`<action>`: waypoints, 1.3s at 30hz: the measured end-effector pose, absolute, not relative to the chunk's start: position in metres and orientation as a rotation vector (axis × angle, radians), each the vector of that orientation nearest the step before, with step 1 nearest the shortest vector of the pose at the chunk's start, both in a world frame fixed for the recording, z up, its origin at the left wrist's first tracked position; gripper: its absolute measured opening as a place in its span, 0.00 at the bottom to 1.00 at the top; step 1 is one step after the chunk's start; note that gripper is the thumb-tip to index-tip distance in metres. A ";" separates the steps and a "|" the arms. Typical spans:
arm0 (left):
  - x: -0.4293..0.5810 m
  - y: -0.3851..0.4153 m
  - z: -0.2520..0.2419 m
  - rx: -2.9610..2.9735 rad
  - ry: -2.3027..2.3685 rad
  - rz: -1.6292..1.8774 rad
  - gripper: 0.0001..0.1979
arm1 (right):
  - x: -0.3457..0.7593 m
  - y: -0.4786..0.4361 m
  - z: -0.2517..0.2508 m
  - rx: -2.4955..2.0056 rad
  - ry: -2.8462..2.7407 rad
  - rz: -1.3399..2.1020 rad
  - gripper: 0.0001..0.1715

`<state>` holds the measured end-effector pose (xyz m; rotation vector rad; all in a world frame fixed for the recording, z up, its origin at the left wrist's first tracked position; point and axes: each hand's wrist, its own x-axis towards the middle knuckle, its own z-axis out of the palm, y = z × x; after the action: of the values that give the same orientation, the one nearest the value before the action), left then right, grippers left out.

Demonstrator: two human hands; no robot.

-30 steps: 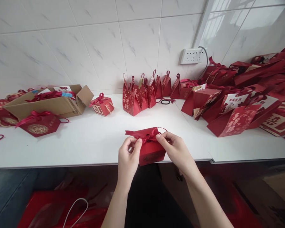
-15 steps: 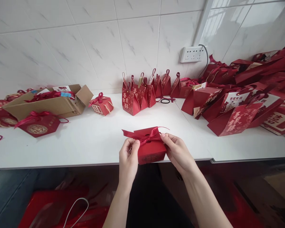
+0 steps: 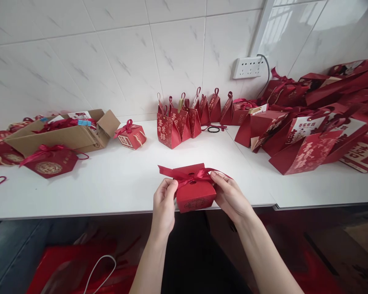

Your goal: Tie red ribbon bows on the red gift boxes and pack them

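Observation:
A small red gift box [image 3: 196, 198] with a dark round emblem on its front rests at the near edge of the white table. Across its top runs a red satin ribbon [image 3: 200, 174], tied in a bow. My left hand [image 3: 165, 198] is closed at the box's left side, thumb and fingers pinching the ribbon there. On the other side my right hand [image 3: 230, 192] is closed too, pinching the ribbon's right part beside the box's corner. The fingertips under the ribbon are partly hidden.
Several upright red gift bags [image 3: 171, 128] stand near the wall. A small ribboned box [image 3: 131, 134] and an open cardboard box [image 3: 61, 141] lie to the left. Red boxes pile up [image 3: 313, 143] on the right. A power strip [image 3: 248, 68] is on the wall.
The bow's right loop and tail have shifted, now stretching further right past my right hand. Both hands have moved slightly; the box has turned a little.

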<state>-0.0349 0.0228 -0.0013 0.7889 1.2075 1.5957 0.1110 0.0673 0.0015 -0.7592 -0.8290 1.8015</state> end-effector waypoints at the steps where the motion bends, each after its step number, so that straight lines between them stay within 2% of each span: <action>1: -0.035 0.023 -0.001 0.783 1.201 1.596 0.15 | 0.111 0.068 0.002 -0.760 -0.828 1.801 0.15; 14: -0.040 0.020 -0.010 0.750 1.233 1.560 0.16 | 0.114 0.071 -0.006 -0.808 -0.792 1.844 0.21; 19: -0.060 0.019 -0.002 1.081 1.399 1.358 0.16 | 0.135 0.073 -0.002 -0.836 -1.198 1.758 0.17; 23: -0.070 0.023 0.017 1.254 1.584 1.245 0.15 | 0.153 0.076 0.016 -0.825 -1.605 1.561 0.26; 28: -0.072 0.035 0.028 1.349 1.683 1.081 0.18 | 0.144 0.079 0.036 -1.015 -1.757 1.340 0.20; 31: -0.073 0.043 0.028 1.400 1.670 1.075 0.15 | 0.133 0.084 0.043 -1.096 -1.743 1.187 0.16; 39: -0.074 0.067 0.025 1.427 1.586 1.167 0.10 | 0.113 0.114 0.043 -1.164 -1.659 1.296 0.12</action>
<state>-0.0739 0.0669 0.0246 1.4271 1.5855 1.1671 0.1135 0.1140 0.0426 -1.1643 -1.6589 1.2958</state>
